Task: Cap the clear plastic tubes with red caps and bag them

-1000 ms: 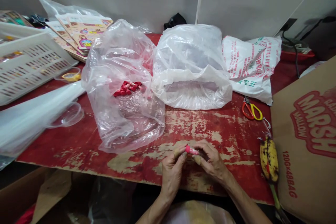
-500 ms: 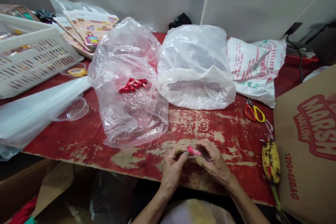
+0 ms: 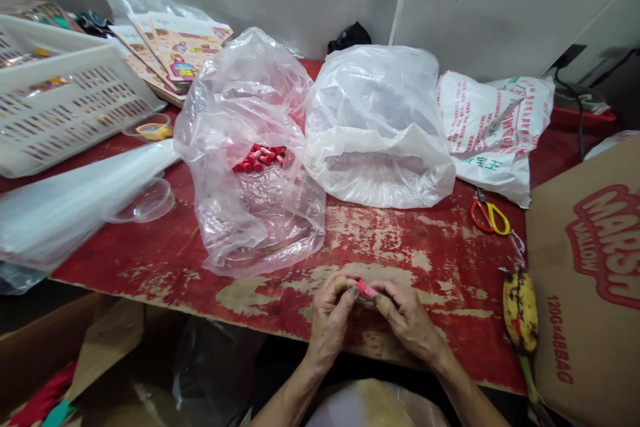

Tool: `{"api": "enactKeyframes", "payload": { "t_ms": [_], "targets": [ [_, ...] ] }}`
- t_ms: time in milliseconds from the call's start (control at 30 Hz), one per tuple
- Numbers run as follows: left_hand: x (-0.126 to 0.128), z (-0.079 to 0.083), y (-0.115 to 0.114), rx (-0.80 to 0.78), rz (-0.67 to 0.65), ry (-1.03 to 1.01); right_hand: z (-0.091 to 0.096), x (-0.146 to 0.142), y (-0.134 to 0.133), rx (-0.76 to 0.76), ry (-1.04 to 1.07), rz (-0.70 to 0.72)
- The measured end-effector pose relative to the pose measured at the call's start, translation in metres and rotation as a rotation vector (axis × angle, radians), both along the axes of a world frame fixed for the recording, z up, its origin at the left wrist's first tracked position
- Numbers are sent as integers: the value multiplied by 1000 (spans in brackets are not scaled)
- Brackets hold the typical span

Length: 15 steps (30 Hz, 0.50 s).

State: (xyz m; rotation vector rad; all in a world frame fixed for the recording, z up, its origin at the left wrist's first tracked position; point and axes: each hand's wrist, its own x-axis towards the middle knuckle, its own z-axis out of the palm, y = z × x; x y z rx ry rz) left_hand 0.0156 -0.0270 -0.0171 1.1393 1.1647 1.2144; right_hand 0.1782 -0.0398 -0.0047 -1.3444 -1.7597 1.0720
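Between the fingertips of both hands is a small red tube-shaped piece [image 3: 367, 289] with pale markings, held just above the near edge of the table. My left hand [image 3: 331, 320] pinches its left end between thumb and finger. The thumb of my right hand [image 3: 411, 321] presses on the other end, with the fingers curled behind; what lies under them is hidden. Tape-like wraps cover a finger or thumb on each hand. Beyond the hands, a crumpled clear plastic bag [image 3: 250, 213] lies with several similar red pieces [image 3: 260, 157] at its mouth.
A white plastic bag [image 3: 380, 173] with a rolled rim stands behind. A printed white sack [image 3: 493, 133], scissors [image 3: 490, 215], a spotted banana [image 3: 520, 310] and a cardboard box [image 3: 585, 267] are at right. At left are a white basket [image 3: 75, 107], printed cards [image 3: 185, 47] and clear lids [image 3: 145, 201].
My right thumb has moved left onto the red piece's end, and the dark part seen beside it earlier is now covered. The whole view has shifted slightly.
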Motion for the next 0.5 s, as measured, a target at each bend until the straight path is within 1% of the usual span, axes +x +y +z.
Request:
{"api": "enactKeyframes", "payload": {
  "t_ms": [100, 167, 233, 300, 333, 400, 467, 500],
  "targets": [
    [1, 1, 1, -17, 2, 17, 3, -3, 1, -107, 42, -2],
    [2, 3, 1, -38, -7, 27, 3, -2, 2, -119, 35, -1],
    [2, 5, 3, -43, 5, 28, 0, 3, 5, -69, -26, -17],
    [-4, 7, 12, -8, 60, 61, -9, 15, 11, 48, -144, -92],
    [-9, 7, 20, 26, 113, 107, -15, 23, 16, 124, -218, -161],
    [-26, 9, 46, 111, 264, 297, -29, 42, 29, 267, -395, -285],
    [-48, 10, 83, 171, 449, 549, -43, 60, 42, 366, -585, -347],
    [-60, 10, 104, 165, 513, 611, -49, 67, 47, 415, -673, -366]
  ]
}}
